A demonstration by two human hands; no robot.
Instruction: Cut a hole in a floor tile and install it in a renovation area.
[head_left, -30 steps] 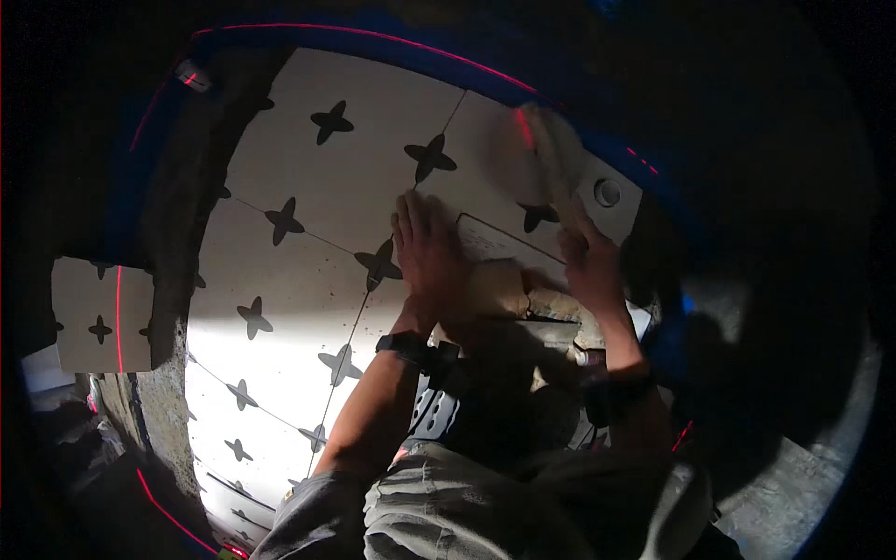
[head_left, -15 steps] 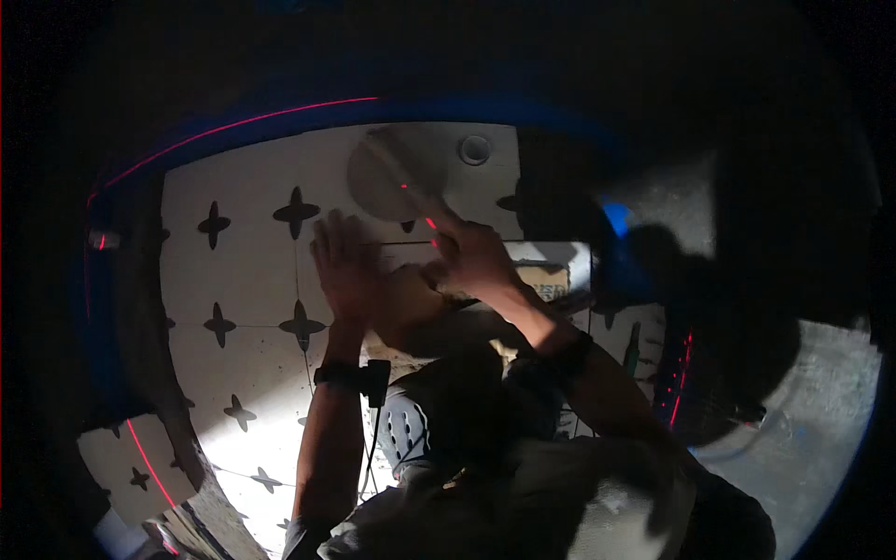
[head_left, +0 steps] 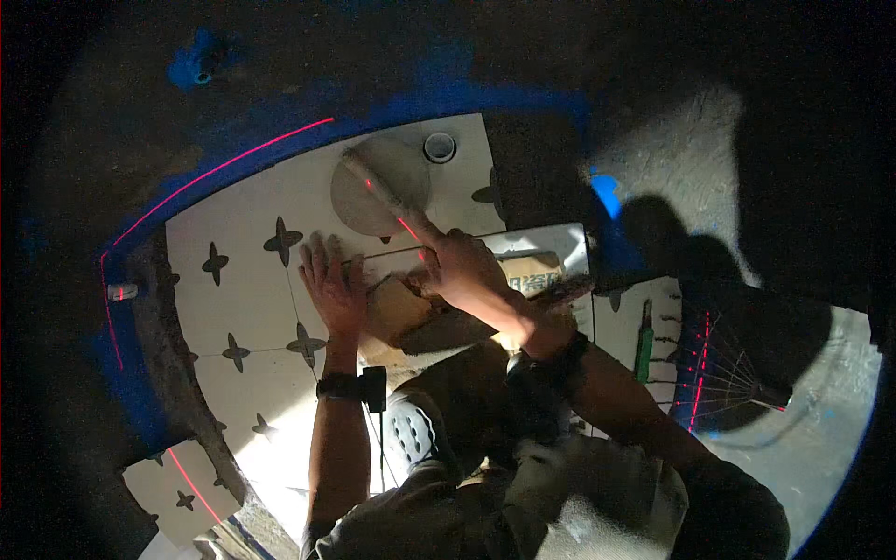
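Observation:
My left hand [head_left: 334, 287] rests flat with fingers spread on a white floor tile [head_left: 233, 303] with dark star shapes. My right hand [head_left: 462, 268] is wrapped round the handle of a long tool [head_left: 385, 194]. The tool reaches forward over a round grey patch [head_left: 408, 177] in the tiles; its far end is blurred, so its kind is unclear. Beside the patch is a white pipe ring [head_left: 440, 147]. Below my right hand lies a tan printed piece [head_left: 532, 273], perhaps card or a bag, over a white slab edge [head_left: 571, 245].
A red laser line [head_left: 217, 181] runs along the tiles' far left edge. At right lies a green-handled tool [head_left: 645, 343] on a tile. A loose patterned tile [head_left: 182, 493] lies lower left. My shoe [head_left: 411, 431] stands close behind my hands. Blue-painted floor [head_left: 448, 96] borders the far side.
The whole view has shifted and turned slightly, and the scene is brighter. My left hand's fingers look more spread. My right hand still grips the tool, pointing the same way over the grey patch.

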